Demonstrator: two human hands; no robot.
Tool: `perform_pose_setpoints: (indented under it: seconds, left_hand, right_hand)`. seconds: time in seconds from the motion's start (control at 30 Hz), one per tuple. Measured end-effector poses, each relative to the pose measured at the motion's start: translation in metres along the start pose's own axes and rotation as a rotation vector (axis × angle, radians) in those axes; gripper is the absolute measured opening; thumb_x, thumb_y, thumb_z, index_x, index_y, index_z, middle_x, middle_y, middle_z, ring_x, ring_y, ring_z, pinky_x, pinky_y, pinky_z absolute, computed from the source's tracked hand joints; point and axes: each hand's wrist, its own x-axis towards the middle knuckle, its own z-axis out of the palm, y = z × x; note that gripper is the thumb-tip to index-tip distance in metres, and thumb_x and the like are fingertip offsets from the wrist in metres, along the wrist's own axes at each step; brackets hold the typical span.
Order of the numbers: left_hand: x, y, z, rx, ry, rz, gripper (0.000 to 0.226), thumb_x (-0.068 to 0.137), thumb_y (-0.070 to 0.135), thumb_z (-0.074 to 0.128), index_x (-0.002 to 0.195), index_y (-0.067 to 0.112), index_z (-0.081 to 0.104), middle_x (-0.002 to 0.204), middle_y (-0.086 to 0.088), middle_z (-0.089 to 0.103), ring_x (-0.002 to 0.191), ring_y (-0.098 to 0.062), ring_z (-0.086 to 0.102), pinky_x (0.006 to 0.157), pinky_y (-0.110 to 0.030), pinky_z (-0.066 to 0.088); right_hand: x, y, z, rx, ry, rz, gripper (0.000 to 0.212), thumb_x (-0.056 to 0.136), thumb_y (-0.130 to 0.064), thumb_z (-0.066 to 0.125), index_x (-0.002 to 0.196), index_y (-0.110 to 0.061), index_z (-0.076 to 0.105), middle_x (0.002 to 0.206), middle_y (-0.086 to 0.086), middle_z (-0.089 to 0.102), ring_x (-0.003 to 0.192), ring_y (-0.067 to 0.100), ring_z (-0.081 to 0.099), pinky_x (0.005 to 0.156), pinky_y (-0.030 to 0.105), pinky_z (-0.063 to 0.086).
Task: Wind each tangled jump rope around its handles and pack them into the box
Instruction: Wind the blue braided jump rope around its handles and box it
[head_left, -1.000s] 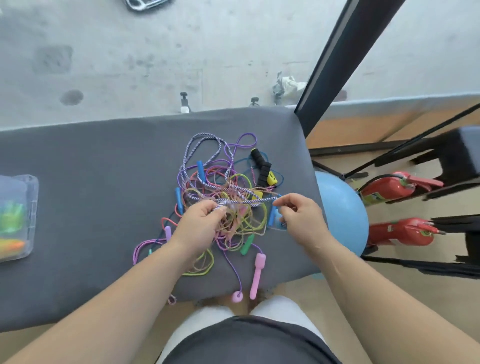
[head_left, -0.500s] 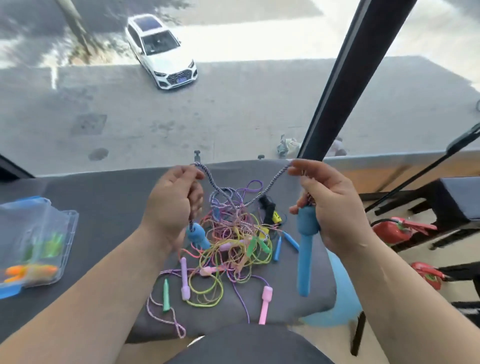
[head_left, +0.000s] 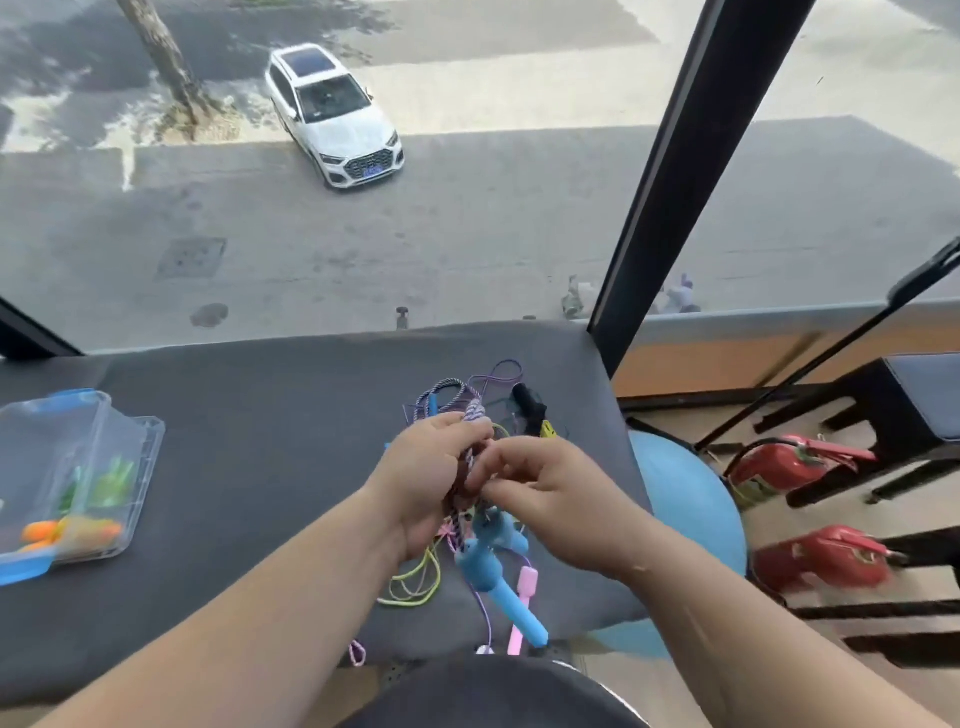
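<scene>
Two hands gather one braided rope above the tangle.

Nearest, two blue handles (head_left: 485, 566) hang together below the hands at the near edge of the grey table (head_left: 260, 441), beside a pink handle (head_left: 527, 579) and loops of yellow-green rope (head_left: 413, 588). The left hand (head_left: 431, 480) curls round the purple-and-white braided rope (head_left: 474, 414); the right hand (head_left: 553, 496) pinches that same rope just beside it (fingertips almost meeting). Behind lies a black handle (head_left: 525, 410). The clear box (head_left: 148, 462) sits well to the left, green and orange pieces inside. Beyond the glass stands a white car (head_left: 337, 114).

A big window (head_left: 467, 208) overlooks a sunlit street with a white car (head_left: 335, 114); wooden floor (head_left: 727, 358) inside.
</scene>
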Motion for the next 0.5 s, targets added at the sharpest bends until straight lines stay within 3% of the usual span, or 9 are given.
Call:
perform_pose_setpoints:
  seconds: [0.07, 0.17, 0.27, 0.33, 0.4, 0.47, 0.5]
  left_hand:
    - [0.004, -0.014, -0.008, 0.094, 0.090, -0.006, 0.024, 0.104, 0.012, 0.049, 0.081, 0.011, 0.054, 0.064, -0.008, 0.055, 0.046, -0.015, 0.049, 0.044, -0.024, 0.037]
    - [0.009, -0.040, -0.033, 0.351, 0.159, -0.059, 0.016, 0.103, 0.011, 0.046, 0.091, 0.003, 0.053, 0.059, -0.014, 0.060, 0.059, -0.024, 0.053, 0.057, -0.031, 0.042]
    - [0.011, -0.060, -0.056, 0.481, 0.203, -0.145, 0.013, 0.092, 0.013, 0.050, 0.083, 0.005, 0.052, 0.051, -0.006, 0.050, 0.052, -0.023, 0.049, 0.062, -0.035, 0.041]
    - [0.013, -0.071, -0.069, 0.536, 0.219, -0.195, 0.027, 0.097, 0.012, 0.053, 0.070, 0.012, 0.050, 0.045, 0.007, 0.047, 0.045, -0.013, 0.045, 0.054, -0.028, 0.036]
    - [0.013, -0.080, -0.083, 0.675, 0.222, -0.204, 0.041, 0.103, 0.025, 0.052, 0.063, 0.016, 0.054, 0.044, 0.012, 0.055, 0.058, 0.003, 0.057, 0.056, -0.025, 0.037]
    - [0.014, -0.092, -0.100, 0.804, 0.226, -0.210, 0.049, 0.103, 0.036, 0.051, 0.066, 0.006, 0.063, 0.053, 0.006, 0.060, 0.074, 0.007, 0.060, 0.063, -0.030, 0.038]
    - [0.015, -0.098, -0.108, 0.859, 0.243, -0.218, 0.051, 0.103, 0.038, 0.052, 0.071, 0.000, 0.064, 0.054, 0.003, 0.056, 0.065, 0.004, 0.056, 0.062, -0.032, 0.037]
  right_hand:
    - [0.000, 0.023, 0.004, 0.033, -0.101, 0.097, 0.021, 0.086, -0.005, 0.058, 0.086, -0.019, 0.074, 0.095, 0.009, 0.073, 0.081, 0.024, 0.065, 0.083, 0.048, 0.055]
    - [0.002, 0.056, 0.013, 0.009, -0.197, 0.247, 0.015, 0.089, -0.007, 0.061, 0.090, -0.014, 0.075, 0.088, -0.006, 0.071, 0.072, -0.002, 0.058, 0.072, 0.021, 0.049]
    - [0.014, 0.093, 0.020, -0.151, -0.199, 0.352, 0.013, 0.089, -0.012, 0.062, 0.092, -0.012, 0.075, 0.080, -0.014, 0.065, 0.066, -0.007, 0.054, 0.063, 0.008, 0.039]
    - [0.028, 0.118, 0.024, -0.192, -0.198, 0.435, 0.017, 0.089, -0.012, 0.060, 0.095, -0.012, 0.076, 0.089, -0.011, 0.067, 0.075, -0.003, 0.058, 0.067, 0.011, 0.043]
    - [0.046, 0.137, 0.030, -0.237, -0.186, 0.495, 0.020, 0.088, -0.012, 0.057, 0.095, -0.015, 0.076, 0.094, -0.006, 0.069, 0.086, 0.012, 0.063, 0.078, 0.024, 0.051]
    - [0.068, 0.152, 0.039, -0.271, -0.169, 0.535, 0.022, 0.088, -0.012, 0.054, 0.095, -0.017, 0.074, 0.097, -0.001, 0.071, 0.089, 0.019, 0.065, 0.079, 0.031, 0.054]
    - [0.079, 0.159, 0.046, -0.275, -0.165, 0.549, 0.023, 0.087, -0.011, 0.052, 0.096, -0.017, 0.073, 0.098, 0.002, 0.071, 0.086, 0.020, 0.065, 0.075, 0.031, 0.054]
